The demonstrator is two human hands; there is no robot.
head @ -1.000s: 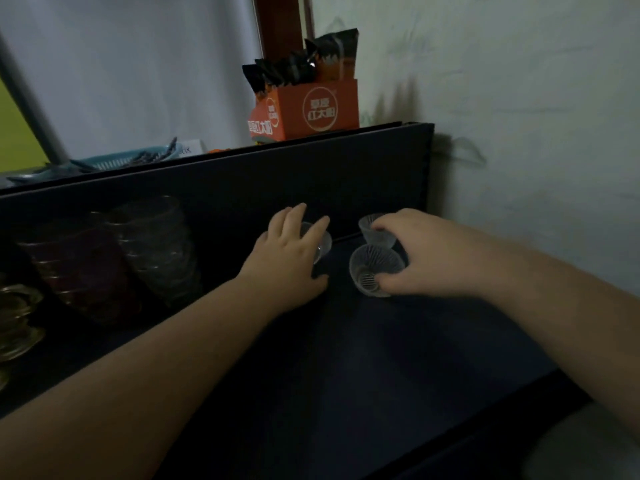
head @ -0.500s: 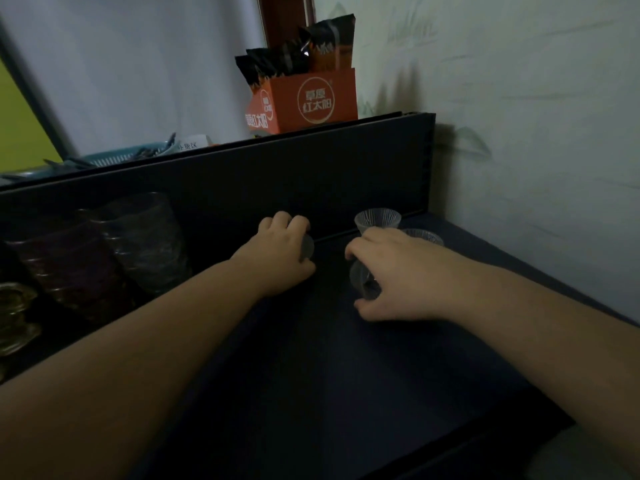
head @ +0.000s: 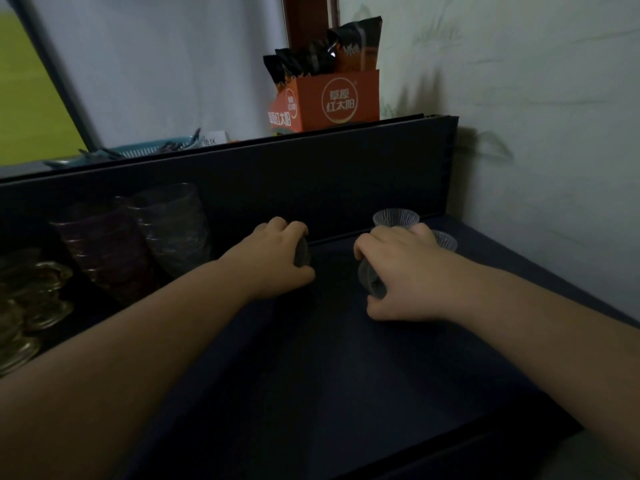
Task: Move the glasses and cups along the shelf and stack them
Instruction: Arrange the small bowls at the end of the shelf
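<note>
Both hands grip small glasses on the dark blue shelf surface (head: 346,375). At about 11 o'clock from the frame's centre, the left hand (head: 277,261) curls its fingers over a small dark-looking ribbed glass cup (head: 302,252), thumb wrapped beneath it, so only a sliver of the cup shows between finger and thumb. At about 1 o'clock, the right hand (head: 398,271) closes round a small clear ribbed glass cup (head: 372,277) that appears tilted on its side, fine vertical flutes catching the dim light. Just behind that hand, toward 12 o'clock, stands an upright clear fluted glass with a flared rim (head: 394,218), and at the hand's 2 o'clock the rim of another small fluted glass (head: 445,240) peeks out beside the knuckles; whether the fingers touch either one cannot be told. Toward 9 o'clock, against the shelf's dark back panel (head: 311,188), stand a stack of clear textured glass tumblers (head: 173,230) and, left of it, a stack of dark reddish tumblers (head: 100,251); farther left lie gold-tinted glass pieces (head: 31,299), too dim to make out. On top of the back panel at 12 o'clock sits an orange cardboard display box (head: 329,102) holding dark sachets, printed in white with "草原红太阳" inside a circle. At 10 o'clock a teal plastic basket (head: 138,152) rests on the same ledge.
</note>
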